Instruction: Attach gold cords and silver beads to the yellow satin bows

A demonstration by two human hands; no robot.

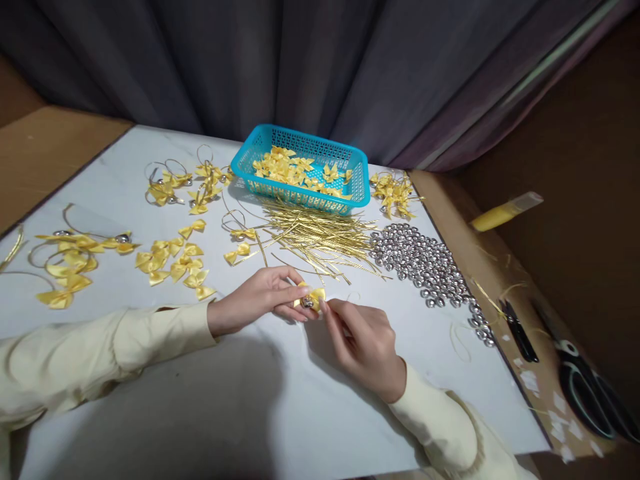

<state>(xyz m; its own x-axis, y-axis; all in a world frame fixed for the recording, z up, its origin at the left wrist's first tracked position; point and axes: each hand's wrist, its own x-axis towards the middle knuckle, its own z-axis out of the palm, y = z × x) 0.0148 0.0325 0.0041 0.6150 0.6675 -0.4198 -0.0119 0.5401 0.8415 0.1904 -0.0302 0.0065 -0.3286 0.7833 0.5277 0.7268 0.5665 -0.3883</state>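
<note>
Our left hand [260,297] and right hand [363,343] pinch one yellow bow [311,298] with, seemingly, a bell. Finished looped bows [75,257] lie at nine o'clock; silver bells [423,263] at three o'clock remain.

Both forearms in cream sleeves come in low over the surface and meet at centre. Left hand [260,297] palm-down, fingers curled, thumb and forefinger pinched. Right hand [363,343] angled inward, fingertips [325,308] pinched, touching the left's fingertips.
</note>
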